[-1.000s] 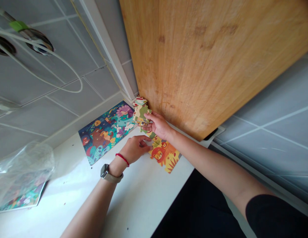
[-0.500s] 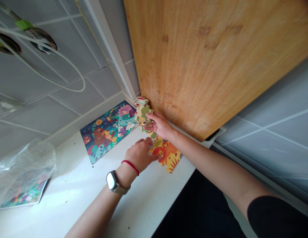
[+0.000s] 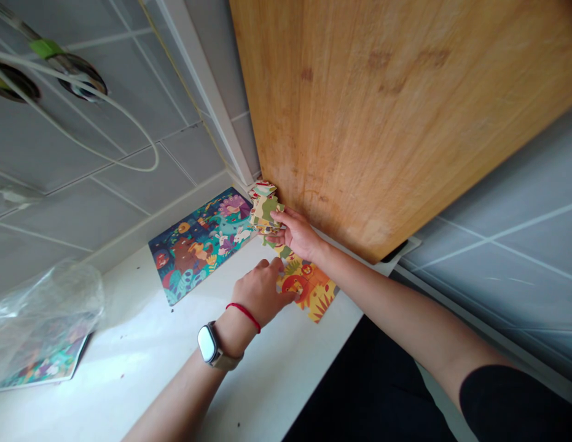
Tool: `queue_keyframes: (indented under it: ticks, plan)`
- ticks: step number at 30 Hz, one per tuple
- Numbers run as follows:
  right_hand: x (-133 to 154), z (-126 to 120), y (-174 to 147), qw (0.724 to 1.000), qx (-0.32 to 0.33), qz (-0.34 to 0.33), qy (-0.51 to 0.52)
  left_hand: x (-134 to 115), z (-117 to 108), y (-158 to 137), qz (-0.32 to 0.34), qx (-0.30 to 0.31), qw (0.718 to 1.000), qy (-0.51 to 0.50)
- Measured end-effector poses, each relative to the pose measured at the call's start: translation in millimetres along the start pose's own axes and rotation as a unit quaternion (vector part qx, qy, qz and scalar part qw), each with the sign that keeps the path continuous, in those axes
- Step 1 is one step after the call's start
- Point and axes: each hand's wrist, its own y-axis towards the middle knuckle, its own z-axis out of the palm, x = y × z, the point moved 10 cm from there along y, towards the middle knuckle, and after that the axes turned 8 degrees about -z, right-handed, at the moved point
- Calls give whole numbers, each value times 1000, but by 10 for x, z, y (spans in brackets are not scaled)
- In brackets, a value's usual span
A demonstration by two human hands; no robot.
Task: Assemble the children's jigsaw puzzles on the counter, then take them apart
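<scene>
My right hand [image 3: 304, 234] grips a stack of puzzle pieces [image 3: 266, 210], the top one patterned in cream and olive green. Under and beside that hand lies a partly joined jigsaw [image 3: 320, 288] with an orange lion picture and yellow leaves. My left hand [image 3: 262, 288] is at the left side of the lion jigsaw, thumb and forefinger apart, seemingly touching its edge; nothing shows between them. More loose pieces [image 3: 262, 189] sit in the corner beyond the held stack. A finished-looking dark blue forest animal picture [image 3: 200, 242] lies flat to the left.
A large wooden board [image 3: 359, 123] leans in the corner on the right, close to my right hand. On the white counter [image 3: 142, 350], at left, a clear plastic bag [image 3: 50, 301] covers another colourful sheet. A white cable [image 3: 154, 153] hangs against the grey tiled wall.
My left hand has shifted very slightly, its wrist a little lower and to the right. The right hand and its stack of puzzle pieces have stayed almost still.
</scene>
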Motion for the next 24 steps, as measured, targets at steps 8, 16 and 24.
queue_keyframes:
  ticks: [8,16,24]
  plan:
    - [-4,1,-2,1000,-1,0,11,5,-23,22,-3,-6,1000,0]
    - [8,17,-10,1000,3,-3,5,1,-35,49,-15,-17,1000,-2]
    - [7,17,-10,1000,6,-4,6,-5,-18,79,1,-19,1000,-3]
